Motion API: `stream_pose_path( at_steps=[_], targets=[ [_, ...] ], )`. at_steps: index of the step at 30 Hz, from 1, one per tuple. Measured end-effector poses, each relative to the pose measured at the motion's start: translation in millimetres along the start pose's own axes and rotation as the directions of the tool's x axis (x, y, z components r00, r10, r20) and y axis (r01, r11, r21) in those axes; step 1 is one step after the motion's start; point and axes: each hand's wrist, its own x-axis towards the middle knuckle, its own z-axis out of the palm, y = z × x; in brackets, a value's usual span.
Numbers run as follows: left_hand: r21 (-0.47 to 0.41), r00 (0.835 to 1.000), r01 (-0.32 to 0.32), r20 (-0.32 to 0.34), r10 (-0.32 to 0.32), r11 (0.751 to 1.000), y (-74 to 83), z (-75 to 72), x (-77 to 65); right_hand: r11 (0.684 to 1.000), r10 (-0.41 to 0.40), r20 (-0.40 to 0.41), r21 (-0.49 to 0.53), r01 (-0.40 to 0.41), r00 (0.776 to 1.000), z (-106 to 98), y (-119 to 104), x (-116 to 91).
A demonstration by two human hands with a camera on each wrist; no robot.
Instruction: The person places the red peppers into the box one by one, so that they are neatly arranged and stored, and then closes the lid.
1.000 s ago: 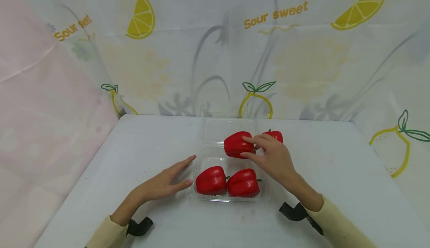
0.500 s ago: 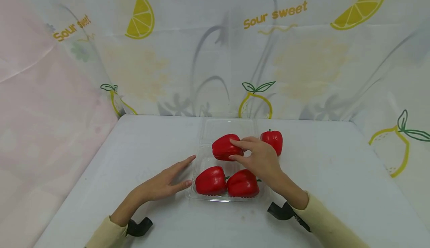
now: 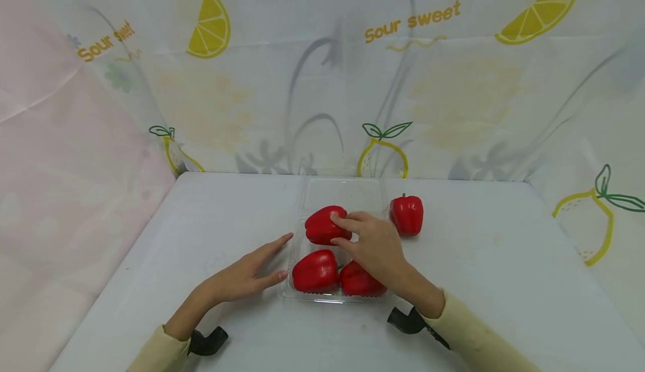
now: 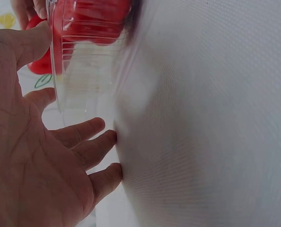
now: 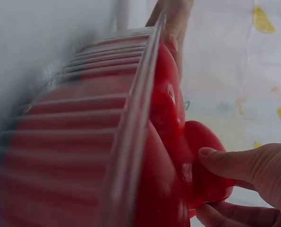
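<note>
My right hand (image 3: 375,244) pinches a red bell pepper (image 3: 325,226) between thumb and fingers, over the back left part of a clear plastic container (image 3: 330,299). In the right wrist view the thumb (image 5: 225,161) presses the side of that pepper. Two more bell peppers lie in the container's front half: one on the left (image 3: 314,272), and one on the right (image 3: 360,281), partly covered by my right hand. My left hand (image 3: 247,274) rests beside the container's left side, fingers spread; in the left wrist view its thumb (image 4: 36,42) touches the rim.
Another red bell pepper (image 3: 406,215) stands on the white table (image 3: 478,260), right of the container. The container's clear lid (image 3: 342,193) lies folded back behind it. A fabric backdrop (image 3: 282,80) with lemon prints rises at the table's back edge.
My right hand has carried the held bell pepper leftward and slightly nearer, uncovering the pepper on the table at right. The left hand has stayed in place.
</note>
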Motion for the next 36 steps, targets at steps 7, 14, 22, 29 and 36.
stream_pose_path(
  at_steps=[7,14,22,29,36],
  targets=[
    [-0.009,1.0,-0.009,0.0,0.009,1.0,0.5,0.3,0.3,0.998,-0.048,0.013,-0.032,0.048,0.999,8,-5,-3],
    [-0.004,1.0,-0.003,-0.001,0.003,1.0,1.4,0.5,-0.1,0.997,-0.073,-0.001,-0.022,0.073,0.997,13,-7,-6],
    [0.0,1.0,0.008,0.002,-0.008,1.0,-0.1,0.7,-0.4,0.995,-0.101,0.009,-0.023,0.102,0.995,14,-7,-6],
    [0.005,1.0,0.012,0.0,-0.012,1.0,-0.2,0.8,-0.4,0.993,-0.118,0.027,0.009,0.118,0.993,16,-5,-6],
    [0.0,1.0,0.016,-0.004,-0.016,1.0,-1.7,1.7,0.0,0.996,-0.083,0.098,0.04,0.08,0.992,15,-7,-7]
  ],
)
